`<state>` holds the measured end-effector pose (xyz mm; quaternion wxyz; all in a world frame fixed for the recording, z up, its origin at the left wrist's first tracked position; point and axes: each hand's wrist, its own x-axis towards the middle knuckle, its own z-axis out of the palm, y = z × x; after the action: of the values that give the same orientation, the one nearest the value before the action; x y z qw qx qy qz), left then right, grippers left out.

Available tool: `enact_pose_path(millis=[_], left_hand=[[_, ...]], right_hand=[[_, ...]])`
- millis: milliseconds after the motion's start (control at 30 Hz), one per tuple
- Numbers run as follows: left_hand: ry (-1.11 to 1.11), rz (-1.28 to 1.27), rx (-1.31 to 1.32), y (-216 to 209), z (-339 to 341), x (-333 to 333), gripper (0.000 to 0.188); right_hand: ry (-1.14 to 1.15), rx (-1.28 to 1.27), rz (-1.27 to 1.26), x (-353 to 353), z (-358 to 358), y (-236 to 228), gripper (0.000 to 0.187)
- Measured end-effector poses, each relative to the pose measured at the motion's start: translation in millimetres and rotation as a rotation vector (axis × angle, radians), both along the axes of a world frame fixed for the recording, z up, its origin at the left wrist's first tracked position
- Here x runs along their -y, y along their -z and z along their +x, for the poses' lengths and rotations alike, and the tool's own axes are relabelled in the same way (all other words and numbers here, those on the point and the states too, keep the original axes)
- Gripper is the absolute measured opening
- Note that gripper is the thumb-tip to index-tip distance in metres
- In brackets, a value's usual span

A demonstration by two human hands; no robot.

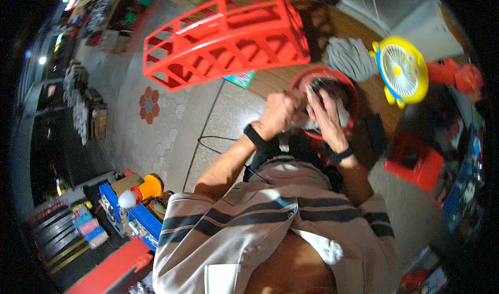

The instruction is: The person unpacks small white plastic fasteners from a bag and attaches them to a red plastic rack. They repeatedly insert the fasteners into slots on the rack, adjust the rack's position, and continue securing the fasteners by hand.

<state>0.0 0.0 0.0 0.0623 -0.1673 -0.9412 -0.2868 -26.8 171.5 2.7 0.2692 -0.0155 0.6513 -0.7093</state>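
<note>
A round red tub (355, 94) stands in front of me, with dark and whitish material inside that I cannot make out. Over its left edge my left hand (282, 113) is closed in a fist. My right hand (324, 112) is over the tub, its fingers bent together close to the left hand's fingertips. Whatever the two hands grip is small and mostly hidden by the fingers. Each wrist wears a black band.
Beyond my hands stands a large red plastic crate (223, 44). Right of it lie a grey cloth (352, 59) and a yellow fan (401, 69). A red stool (414, 161) is at the right. Blue bins (144, 224) stand at the lower left; a black cable (218, 137) crosses near my left forearm.
</note>
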Motion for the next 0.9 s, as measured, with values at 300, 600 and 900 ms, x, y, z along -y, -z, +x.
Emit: enact_pose_path(millis=[300,600,900], left_hand=[[0.072,0.132,0.259,43,-14,29,0.023],[0.213,0.257,0.680,72,2,-27,0.029],[-0.069,0.944,1.018,47,2,-41,0.018]], right_hand=[[0.218,-0.227,0.284,-109,10,44,0.016],[-0.134,-0.280,0.377,-86,54,75,0.028],[0.209,0.120,-0.083,-83,41,68,0.027]])
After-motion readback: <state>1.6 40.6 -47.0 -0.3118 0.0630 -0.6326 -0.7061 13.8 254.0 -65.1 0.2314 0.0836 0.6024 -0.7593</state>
